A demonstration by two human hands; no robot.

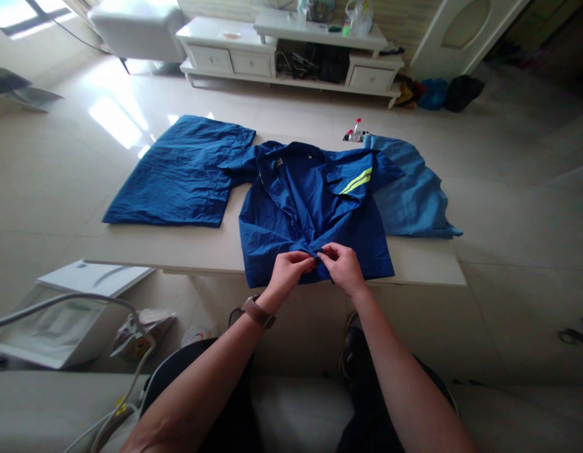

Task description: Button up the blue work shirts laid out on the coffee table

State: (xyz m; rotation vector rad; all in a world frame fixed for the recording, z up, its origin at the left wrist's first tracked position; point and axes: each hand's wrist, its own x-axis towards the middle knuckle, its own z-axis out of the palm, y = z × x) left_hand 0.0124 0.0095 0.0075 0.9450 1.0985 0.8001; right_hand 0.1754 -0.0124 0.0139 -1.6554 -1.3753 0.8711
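A dark blue work shirt [272, 233] with a collar and yellow-green striped trim lies spread on the low table, its hem draped over the near edge. At the middle of its front opening, my left hand [291, 267] pinches the cloth between thumb and fingers. My right hand [341, 264] grips the opposite front edge just beside it, the fingertips of both hands almost meeting. Whether a button lies between them is too small to make out. The shirt's upper front gapes in a V below the collar.
A folded blue garment [178, 176] lies on the table [424, 261] at left, a lighter blue cloth [405, 189] at right. Red-capped bottles [357, 130] stand behind. A white cabinet [251, 63] lines the wall. A white box [50, 327] and a grey hose [135, 314] are at lower left.
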